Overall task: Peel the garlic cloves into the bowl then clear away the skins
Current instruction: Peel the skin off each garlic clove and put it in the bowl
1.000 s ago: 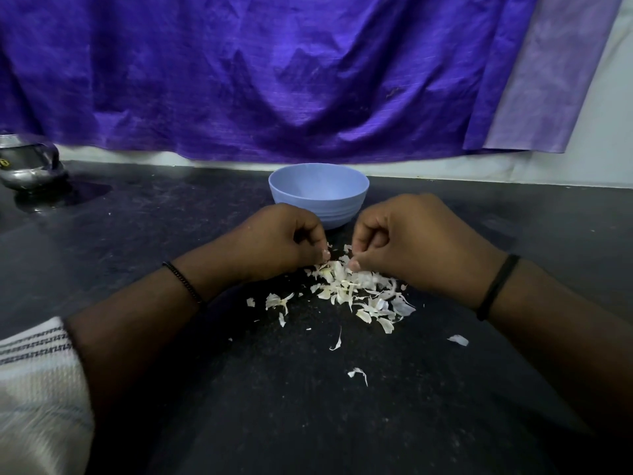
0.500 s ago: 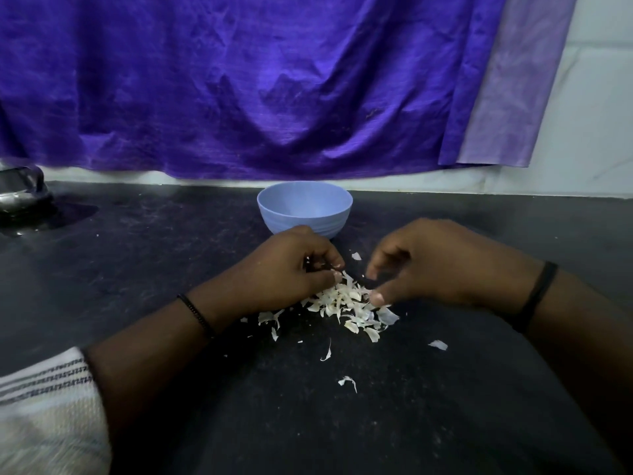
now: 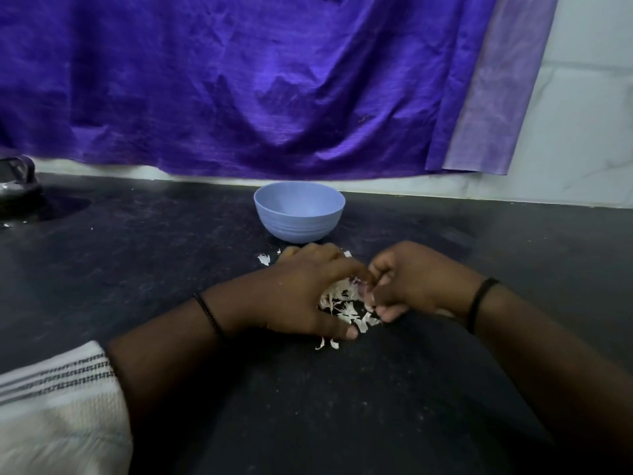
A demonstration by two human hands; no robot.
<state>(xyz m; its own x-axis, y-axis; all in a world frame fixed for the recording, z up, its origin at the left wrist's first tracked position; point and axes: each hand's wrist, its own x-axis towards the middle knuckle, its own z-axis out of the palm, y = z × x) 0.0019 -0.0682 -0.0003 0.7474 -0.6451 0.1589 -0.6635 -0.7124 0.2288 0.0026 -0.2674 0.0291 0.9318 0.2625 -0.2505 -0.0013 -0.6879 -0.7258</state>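
A pile of white garlic skins (image 3: 342,303) lies on the black countertop (image 3: 137,255), hemmed in between both hands. My left hand (image 3: 294,296) cups the pile from the left, its fingers spread round the far side and its thumb along the near side. My right hand (image 3: 418,286) presses in from the right with curled fingers closing on the skins. The light blue bowl (image 3: 298,228) stands upright just beyond the hands; its contents are hidden from here. A stray skin (image 3: 263,259) lies left of the fingertips, and two more scraps (image 3: 327,344) lie below the left thumb.
A steel vessel (image 3: 17,181) sits at the far left edge of the counter. A purple cloth (image 3: 239,80) hangs over the wall behind the bowl. A white striped sleeve (image 3: 51,406) fills the lower left corner.
Both hands have come together round the skins, gathering the scattered pieces into a tighter heap. The left hand has spread out and swept in. The camera has tilted up.
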